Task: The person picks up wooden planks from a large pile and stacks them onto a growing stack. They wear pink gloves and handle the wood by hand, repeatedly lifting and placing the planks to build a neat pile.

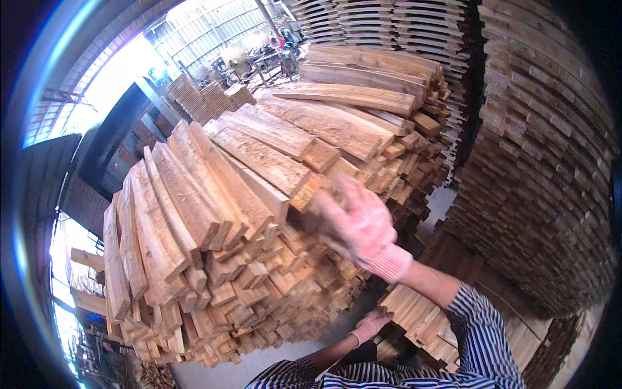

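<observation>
A large heap of rough wooden boards fills the middle, their cut ends facing me. My right hand, in a pink-and-white knit glove, is reached out at the ends of the upper boards. Its fingers are spread and slightly blurred, close to the end of one thick board; contact cannot be made out. Lower down, my left hand, gloved alike, lies at the corner of a smaller, neat stack of boards. Its fingers look stretched out, with nothing visible in them.
A tall wall of stacked boards rises on the right, and another layered stack stands behind the heap. Smaller board piles and machinery are farther back. Grey floor shows below the heap.
</observation>
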Tool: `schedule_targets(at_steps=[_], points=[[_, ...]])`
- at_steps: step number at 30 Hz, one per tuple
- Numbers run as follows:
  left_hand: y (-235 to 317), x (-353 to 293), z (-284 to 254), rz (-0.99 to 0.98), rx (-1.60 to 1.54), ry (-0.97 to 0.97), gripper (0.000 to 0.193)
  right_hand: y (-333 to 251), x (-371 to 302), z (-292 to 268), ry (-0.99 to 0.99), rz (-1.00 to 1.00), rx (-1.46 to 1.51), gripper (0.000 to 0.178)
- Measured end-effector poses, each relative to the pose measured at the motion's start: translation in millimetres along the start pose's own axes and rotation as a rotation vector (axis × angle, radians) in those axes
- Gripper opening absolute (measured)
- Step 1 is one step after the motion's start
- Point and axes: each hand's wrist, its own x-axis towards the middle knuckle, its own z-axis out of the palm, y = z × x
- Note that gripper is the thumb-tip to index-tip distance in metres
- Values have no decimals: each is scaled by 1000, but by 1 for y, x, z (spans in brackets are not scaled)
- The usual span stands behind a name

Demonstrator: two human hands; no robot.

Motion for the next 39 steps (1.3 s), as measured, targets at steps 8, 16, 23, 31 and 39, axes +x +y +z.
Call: schedule_targets(at_steps=[8, 16, 23, 31, 39], points=[[56, -23, -128, -77, -825, 383, 66, -5, 97, 43, -194, -15, 99, 76], [131, 1, -261, 621, -1203, 379, 74, -16, 130, -46, -363, 126, 192, 74], [212, -19, -331, 717, -1857, 539, 103, -22, -38, -213, -412, 318, 61, 77], [248, 31, -194, 796, -1731, 4, 82, -23, -206, -215, -759, 843, 279, 125], [104, 150, -30, 244, -977, -289, 48, 59, -326, -78, -55, 1066, 395, 109]])
